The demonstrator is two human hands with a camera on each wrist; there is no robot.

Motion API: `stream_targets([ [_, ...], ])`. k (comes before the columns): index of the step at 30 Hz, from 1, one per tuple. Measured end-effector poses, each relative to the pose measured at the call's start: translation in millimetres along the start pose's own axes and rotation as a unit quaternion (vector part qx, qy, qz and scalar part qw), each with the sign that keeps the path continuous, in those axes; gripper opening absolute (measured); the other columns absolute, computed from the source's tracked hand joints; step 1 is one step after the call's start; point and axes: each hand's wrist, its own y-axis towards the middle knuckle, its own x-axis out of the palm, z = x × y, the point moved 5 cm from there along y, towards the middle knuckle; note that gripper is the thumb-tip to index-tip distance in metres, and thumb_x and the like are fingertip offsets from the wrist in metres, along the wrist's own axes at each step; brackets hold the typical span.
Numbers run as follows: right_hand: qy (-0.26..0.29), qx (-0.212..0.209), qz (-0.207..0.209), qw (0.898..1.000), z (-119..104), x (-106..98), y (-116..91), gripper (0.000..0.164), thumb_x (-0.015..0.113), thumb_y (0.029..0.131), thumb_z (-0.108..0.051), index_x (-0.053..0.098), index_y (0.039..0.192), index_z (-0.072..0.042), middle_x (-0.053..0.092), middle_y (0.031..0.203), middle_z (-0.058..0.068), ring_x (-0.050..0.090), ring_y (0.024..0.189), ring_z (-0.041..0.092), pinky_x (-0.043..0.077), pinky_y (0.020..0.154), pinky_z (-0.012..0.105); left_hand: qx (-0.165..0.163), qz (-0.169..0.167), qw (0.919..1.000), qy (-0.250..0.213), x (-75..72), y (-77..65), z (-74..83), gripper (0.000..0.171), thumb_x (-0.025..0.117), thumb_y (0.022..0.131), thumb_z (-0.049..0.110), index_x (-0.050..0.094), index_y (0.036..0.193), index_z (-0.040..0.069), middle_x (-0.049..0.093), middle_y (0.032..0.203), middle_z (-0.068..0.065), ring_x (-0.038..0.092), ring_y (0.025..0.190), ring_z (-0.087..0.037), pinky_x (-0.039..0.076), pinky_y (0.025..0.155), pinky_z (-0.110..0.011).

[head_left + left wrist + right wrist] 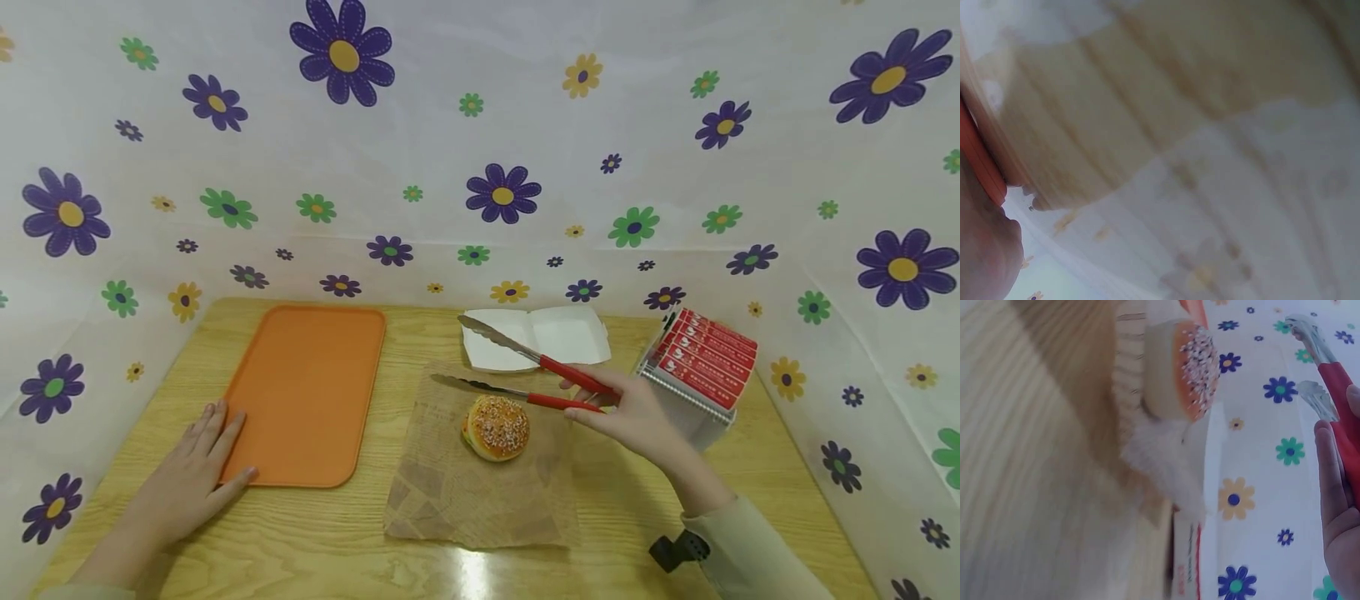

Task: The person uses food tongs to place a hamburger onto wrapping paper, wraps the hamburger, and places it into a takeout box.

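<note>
My right hand [626, 412] holds red-handled metal tongs [564, 403], their two arms spread apart with nothing between the tips. Below the tongs a sesame-topped burger [498, 428] lies on a sheet of brown printed paper [480, 512]. In the right wrist view the burger [1196, 372] shows beside the tongs [1342, 394]. My left hand [183, 475] rests with extended fingers on the lower left corner of an orange tray [307, 392]. The left wrist view catches only a blurred part of that hand [988, 250] and the tray's edge [982, 156].
An opened white carton [570, 335] lies behind the paper at the back. To the right stands a grey holder [693, 417] with several red-and-white packets [708, 358]. A flower-printed white sheet [420, 142] encloses the wooden table [300, 542] at the back and sides.
</note>
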Motion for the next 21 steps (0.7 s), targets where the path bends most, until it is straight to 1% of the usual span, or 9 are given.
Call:
stream_targets([
  [4,0.002,-0.001,-0.01,1.0,-14,9,22,0.049,0.085,0.09,-0.007,0.07,0.137,-0.004,0.079,0.115,0.016,0.07,0.086,0.003,0.06,0.073,0.022,-0.004,-0.004,1.0,-0.001,0.7,0.5,-0.3,0.089,0.061,0.105,0.046,0.019,0.169,0.0,0.011,0.175,-0.032,-0.009,0.167,-0.035,-0.025,0.122,-0.014],
  [7,0.011,-0.011,-0.012,1.0,-24,15,38,0.051,0.085,0.089,-0.006,0.07,0.137,-0.001,0.079,0.115,0.018,0.071,0.087,0.005,0.061,0.075,0.02,-0.006,-0.005,1.0,-0.003,0.6,0.6,0.1,0.089,0.061,0.106,0.046,0.019,0.169,0.0,0.012,0.175,-0.032,-0.009,0.167,-0.035,-0.025,0.122,-0.014],
  [11,0.024,-0.023,-0.017,0.999,-39,23,58,0.05,0.086,0.088,-0.004,0.07,0.135,0.001,0.078,0.111,0.017,0.072,0.084,0.01,0.061,0.074,0.019,-0.007,-0.006,0.9999,-0.004,0.2,0.3,0.7,0.088,0.06,0.106,0.046,0.019,0.169,0.0,0.012,0.174,-0.033,-0.009,0.167,-0.036,-0.025,0.122,-0.014],
  [15,0.024,-0.029,-0.023,0.999,-53,33,78,0.049,0.087,0.088,-0.009,0.071,0.134,-0.002,0.078,0.11,0.014,0.073,0.084,0.016,0.062,0.074,0.02,-0.01,-0.004,0.9999,-0.002,-0.2,-0.6,0.2,0.087,0.06,0.106,0.046,0.02,0.169,0.0,0.013,0.174,-0.033,-0.01,0.167,-0.034,-0.025,0.122,-0.013],
  [18,0.026,-0.028,-0.029,0.999,-61,43,93,0.052,0.087,0.088,-0.012,0.071,0.136,-0.004,0.078,0.112,0.014,0.074,0.084,0.018,0.063,0.075,0.023,-0.011,-0.004,0.9999,0.0,-0.3,-0.8,-0.2,0.087,0.06,0.106,0.046,0.021,0.168,0.0,0.013,0.174,-0.032,-0.01,0.167,-0.033,-0.025,0.121,-0.013],
  [21,0.042,-0.017,-0.041,0.998,-67,55,106,0.052,0.087,0.089,-0.012,0.07,0.138,-0.005,0.079,0.111,0.014,0.074,0.083,0.018,0.062,0.071,0.025,-0.01,-0.005,0.9999,-0.001,0.2,-0.5,-0.3,0.087,0.06,0.106,0.046,0.021,0.168,0.0,0.012,0.175,-0.032,-0.01,0.167,-0.034,-0.025,0.121,-0.013],
])
